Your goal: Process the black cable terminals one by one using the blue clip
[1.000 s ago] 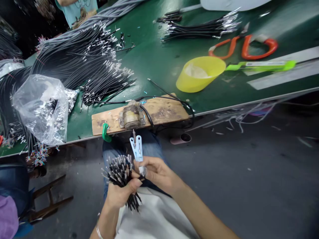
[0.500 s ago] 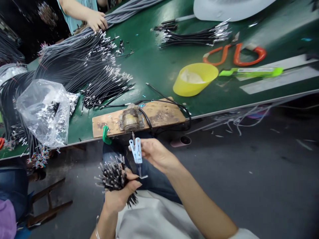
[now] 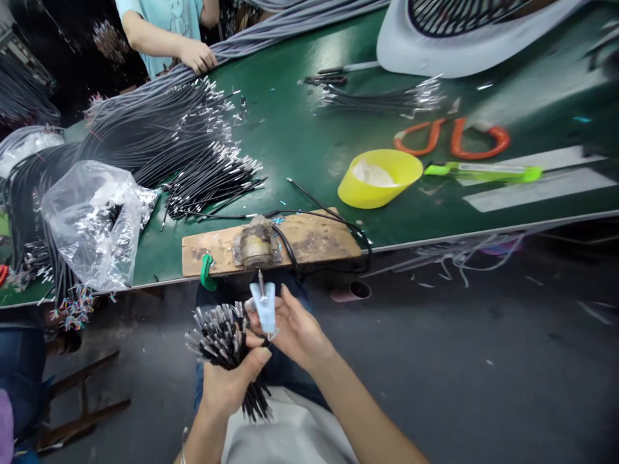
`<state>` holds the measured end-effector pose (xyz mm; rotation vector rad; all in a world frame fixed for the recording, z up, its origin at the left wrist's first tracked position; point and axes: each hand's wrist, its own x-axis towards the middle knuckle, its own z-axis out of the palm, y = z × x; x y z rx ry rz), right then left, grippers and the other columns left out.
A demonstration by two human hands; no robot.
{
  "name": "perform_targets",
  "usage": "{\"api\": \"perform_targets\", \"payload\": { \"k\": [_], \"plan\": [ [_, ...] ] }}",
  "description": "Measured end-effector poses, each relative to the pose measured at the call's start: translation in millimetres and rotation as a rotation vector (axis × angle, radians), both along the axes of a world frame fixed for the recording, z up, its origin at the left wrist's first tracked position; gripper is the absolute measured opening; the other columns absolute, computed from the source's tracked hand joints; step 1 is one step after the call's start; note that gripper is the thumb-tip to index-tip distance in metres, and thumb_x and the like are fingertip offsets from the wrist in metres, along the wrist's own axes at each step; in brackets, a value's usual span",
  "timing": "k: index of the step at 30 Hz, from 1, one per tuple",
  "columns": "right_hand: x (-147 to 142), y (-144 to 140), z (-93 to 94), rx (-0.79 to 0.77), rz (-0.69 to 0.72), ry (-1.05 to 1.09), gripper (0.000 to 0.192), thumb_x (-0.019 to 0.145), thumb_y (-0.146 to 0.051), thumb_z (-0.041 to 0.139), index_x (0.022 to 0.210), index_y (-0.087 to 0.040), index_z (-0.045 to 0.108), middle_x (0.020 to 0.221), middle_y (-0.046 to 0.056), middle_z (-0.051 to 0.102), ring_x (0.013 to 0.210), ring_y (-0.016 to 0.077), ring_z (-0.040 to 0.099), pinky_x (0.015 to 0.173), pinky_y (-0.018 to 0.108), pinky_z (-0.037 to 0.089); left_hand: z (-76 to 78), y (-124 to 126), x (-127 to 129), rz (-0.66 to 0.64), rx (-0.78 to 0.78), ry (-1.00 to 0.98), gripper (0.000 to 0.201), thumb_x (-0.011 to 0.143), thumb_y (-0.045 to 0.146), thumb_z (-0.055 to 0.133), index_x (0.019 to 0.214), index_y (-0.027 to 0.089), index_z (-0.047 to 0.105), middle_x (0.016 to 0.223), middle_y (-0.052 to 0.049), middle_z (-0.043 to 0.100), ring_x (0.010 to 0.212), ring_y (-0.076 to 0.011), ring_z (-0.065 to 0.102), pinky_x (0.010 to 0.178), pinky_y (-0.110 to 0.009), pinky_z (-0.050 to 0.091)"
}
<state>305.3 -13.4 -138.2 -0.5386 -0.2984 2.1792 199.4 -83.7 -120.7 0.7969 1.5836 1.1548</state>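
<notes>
A bundle of short black cables [image 3: 220, 335] with silvery ends is gripped in my left hand [image 3: 235, 380]. The thumb and forefinger of that hand pinch one cable end just under a light blue plastic clip [image 3: 265, 309]. This clip hangs from the thin metal shaft of a small, worn motor [image 3: 257, 246]. My right hand [image 3: 294, 332] is cupped behind and to the right of the clip, fingers apart. Whether its fingertips touch the clip is hidden.
The motor sits on a wooden board [image 3: 319, 240] at the green table's edge, beside a green clamp [image 3: 207, 270]. Cable piles [image 3: 213, 183] and a plastic bag [image 3: 91, 222] lie left. Rightward are a yellow cup [image 3: 380, 187], orange-handled scissors [image 3: 478, 145] and a co-worker's hand [image 3: 198, 57] far behind.
My right hand has shifted left and down, behind the clip, and its fingers have spread. The cable end at my left fingertips is now closer to the clip. The camera view has tilted slightly.
</notes>
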Motion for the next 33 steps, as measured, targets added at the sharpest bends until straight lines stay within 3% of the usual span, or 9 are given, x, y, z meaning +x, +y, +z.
{"api": "perform_targets", "payload": {
  "k": [5,10,12,15,20,23,27,30,33],
  "plan": [
    [13,-14,-23.4,0.018,-0.130,-0.169,0.038,0.062,-0.056,0.068,0.063,-0.018,0.064,0.053,-0.002,0.052,0.048,0.0101,0.042,0.049,0.024,0.038,0.2,-12,-5,-0.046,0.021,0.004,0.020,0.058,0.036,0.076,0.065,0.018,0.071,0.073,-0.005,0.066,0.075,-0.0205,0.061,0.077,-0.034,0.047],
    [24,-38,-12.1,0.530,-0.169,-0.577,0.036,0.073,-0.049,0.059,0.058,-0.017,0.057,0.054,-0.001,0.047,0.050,0.0122,0.041,0.047,0.025,0.033,-3.8,-19,-5,-0.077,-0.044,-0.042,0.020,0.059,0.036,0.075,0.063,0.016,0.070,0.070,-0.004,0.066,0.070,-0.0188,0.060,0.073,-0.031,0.048],
    [24,-41,-2.4,0.707,-0.219,-0.816,0.030,0.079,-0.036,0.055,0.056,-0.017,0.054,0.054,-0.001,0.046,0.052,0.0127,0.041,0.050,0.026,0.032,-5.3,-19,-5,-0.083,-0.072,-0.089,0.022,0.061,0.037,0.074,0.069,0.016,0.070,0.063,-0.003,0.064,0.057,-0.0144,0.057,0.060,-0.028,0.048],
    [21,-39,4.3,0.836,-0.288,-1.016,0.027,0.082,-0.024,0.050,0.056,-0.018,0.052,0.053,-0.001,0.044,0.051,0.0119,0.040,0.049,0.025,0.030,-8.2,-18,-5,-0.094,-0.105,-0.180,0.029,0.066,0.042,0.070,0.080,0.017,0.068,0.052,0.000,0.057,0.040,-0.0088,0.045,0.042,-0.023,0.038],
    [14,-31,0.5,0.791,-0.353,-1.053,0.035,0.078,-0.025,0.058,0.047,-0.019,0.044,0.047,-0.004,0.037,0.045,0.0103,0.035,0.044,0.024,0.027,-24.6,-20,-7,-0.153,-0.160,-0.299,0.037,0.059,0.052,0.071,0.062,0.016,0.063,0.046,-0.001,0.052,0.032,-0.0064,0.034,0.033,-0.022,0.025],
    [15,-31,3.9,0.858,-0.347,-0.967,0.026,0.077,-0.029,0.059,0.054,-0.020,0.053,0.053,-0.001,0.048,0.054,0.0143,0.044,0.051,0.026,0.035,-35.5,-22,-6,-0.160,-0.181,-0.299,0.038,0.055,0.052,0.073,0.053,0.018,0.056,0.035,0.005,0.037,0.030,-0.0053,0.028,0.032,-0.022,0.021],
    [16,-34,9.4,0.954,-0.285,-0.934,0.020,0.081,-0.021,0.054,0.062,-0.020,0.057,0.059,0.002,0.053,0.061,0.0168,0.047,0.059,0.030,0.038,-31.6,-22,-1,-0.045,-0.185,-0.233,0.037,0.052,0.050,0.076,0.059,0.020,0.055,0.037,0.005,0.041,0.032,-0.0072,0.033,0.033,-0.023,0.025],
    [8,-40,6.8,0.858,-0.415,-0.981,0.024,0.079,-0.017,0.053,0.056,-0.020,0.051,0.055,-0.001,0.045,0.057,0.0149,0.041,0.060,0.029,0.035,-19.9,-20,4,0.059,-0.172,-0.272,0.037,0.057,0.047,0.075,0.073,0.020,0.056,0.043,0.007,0.043,0.036,-0.0073,0.036,0.037,-0.022,0.030],
    [-2,-47,0.9,0.603,-0.432,-0.823,0.021,0.079,-0.024,0.055,0.059,-0.019,0.054,0.061,0.000,0.047,0.060,0.0145,0.044,0.058,0.028,0.036,-12.0,-19,6,0.062,-0.178,-0.367,0.037,0.058,0.047,0.074,0.069,0.020,0.051,0.043,0.008,0.037,0.036,-0.0056,0.034,0.036,-0.021,0.029]
  ]
}}
